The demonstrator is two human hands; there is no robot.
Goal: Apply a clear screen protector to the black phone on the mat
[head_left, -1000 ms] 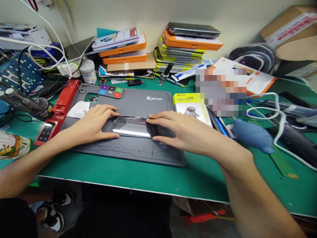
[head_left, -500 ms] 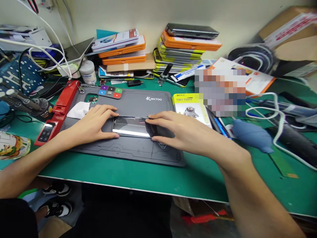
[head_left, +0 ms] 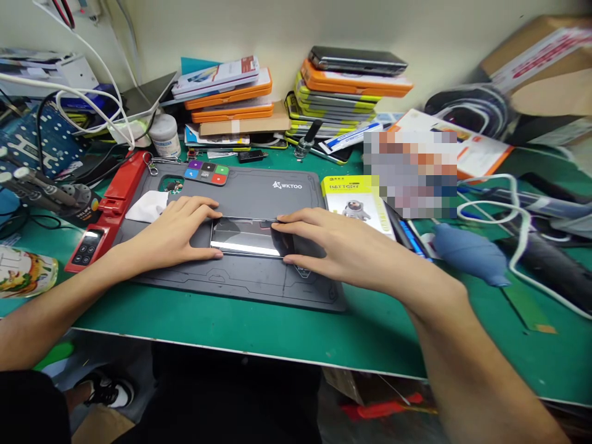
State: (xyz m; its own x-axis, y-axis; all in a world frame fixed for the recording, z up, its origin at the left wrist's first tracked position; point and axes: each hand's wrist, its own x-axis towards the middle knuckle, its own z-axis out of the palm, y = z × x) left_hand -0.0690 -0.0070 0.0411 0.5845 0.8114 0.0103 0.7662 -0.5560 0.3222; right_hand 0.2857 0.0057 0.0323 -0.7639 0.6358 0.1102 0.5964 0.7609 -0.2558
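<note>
A dark glossy smartphone (head_left: 245, 237) lies flat, long side across, on the dark grey work mat (head_left: 259, 285). My left hand (head_left: 176, 233) grips its left end, fingers at the far edge and thumb at the near edge. At the other end, my right hand (head_left: 328, 242) holds the phone the same way and covers part of it. Just behind my left hand is a white cloth (head_left: 147, 205). A block of coloured squares (head_left: 206, 172) sits on the mat's far side. To the right of the mat is a yellow and white battery box (head_left: 358, 203).
A red device (head_left: 108, 206) borders the mat on the left, near a printed can (head_left: 28, 271). Stacked cases (head_left: 340, 92) stand along the wall. On the right lie a blue air blower (head_left: 472, 253) and white cables (head_left: 518, 231). Part of the scene is pixelated.
Both hands and the phone keep the same position. Below the table at the lower left, two shoes were visible before; only one shows now.
</note>
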